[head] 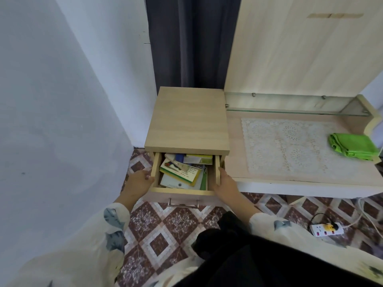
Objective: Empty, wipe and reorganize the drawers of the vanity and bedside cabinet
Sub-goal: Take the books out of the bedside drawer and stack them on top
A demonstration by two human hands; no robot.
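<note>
Pale oak woodgrain on bedside cabinet (186, 121). Green, yellow, white covers on books (182, 172) in drawer (180, 192). Bright green cloth (352, 147). Cream lace mat (286, 146), circular openwork. Maroon-and-white diamond floor tiles (176, 220). Charcoal curtain (190, 42). White sleeves (99, 235), grey leaf print.

The scene is lit evenly by soft, diffuse light; only a mild shadow is cast into the drawer (182, 192). A pale sheen is seen on the glass shelf (290, 104). Lines are bowed at the frame edges, and the sleeves (99, 245) are rendered soft.
</note>
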